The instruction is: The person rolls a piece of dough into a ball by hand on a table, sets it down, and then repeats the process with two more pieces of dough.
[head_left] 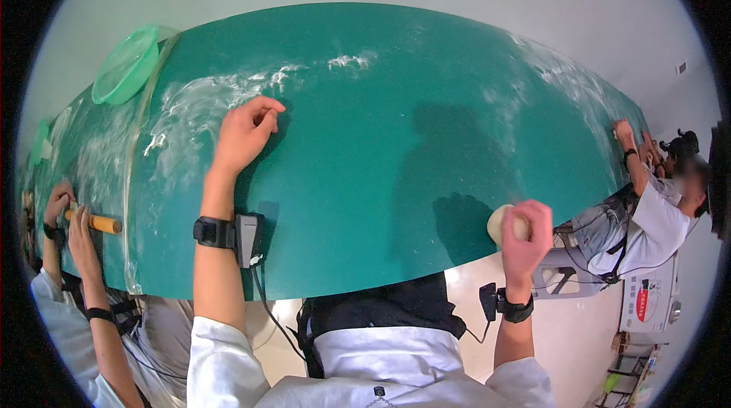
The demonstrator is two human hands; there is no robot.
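Observation:
My left hand (247,130) is over the green tabletop (343,172), beside a smear of white powder (205,96). Its fingers are curled in towards the thumb, and whatever they may hold is hidden. At the table's near edge on the right, my right hand (528,237) is closed on a pale cream round thing (496,225) with a thick rim. My fingers cover part of it, so its exact kind does not show. Both my wrists wear black bands with small devices and cables.
To the left, a co-worker's hands (80,237) are at a yellow rolling pin (103,222). A light green basin (126,65) stands at the far left edge. At the right end, another person's hand (624,132) touches the table. A strip (137,149) crosses the tabletop on the left.

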